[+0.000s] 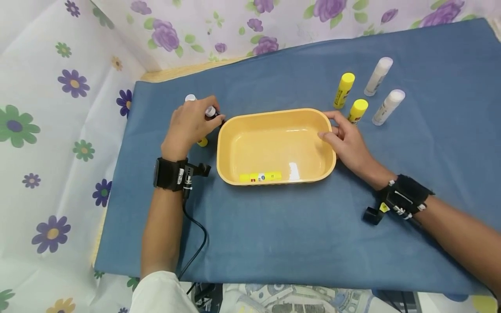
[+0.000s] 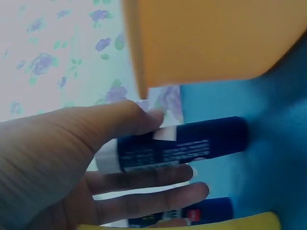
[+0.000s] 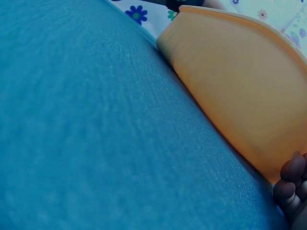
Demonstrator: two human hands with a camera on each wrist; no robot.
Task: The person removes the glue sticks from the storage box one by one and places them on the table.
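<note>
My left hand (image 1: 192,121) pinches a dark blue glue stick (image 2: 192,143) with a white cap between thumb and fingers, just left of a yellow plastic tray (image 1: 275,114). A second blue glue stick (image 2: 213,211) shows behind the fingers in the left wrist view, apart from the pinched one. Beside that hand stands a yellow stick (image 1: 202,142), mostly hidden. My right hand (image 1: 348,141) grips the tray's right end, thumb inside the rim and fingers outside. Inside the tray, along its near wall, lies a yellow glue stick (image 1: 260,177).
Right of the tray stand two yellow glue sticks (image 1: 344,90) and two white ones (image 1: 378,77), close to the right hand. A blue cloth (image 1: 293,234) covers the table. Flowered sheets (image 1: 235,26) hang behind and at left. A black cable (image 1: 203,234) trails from the left wrist.
</note>
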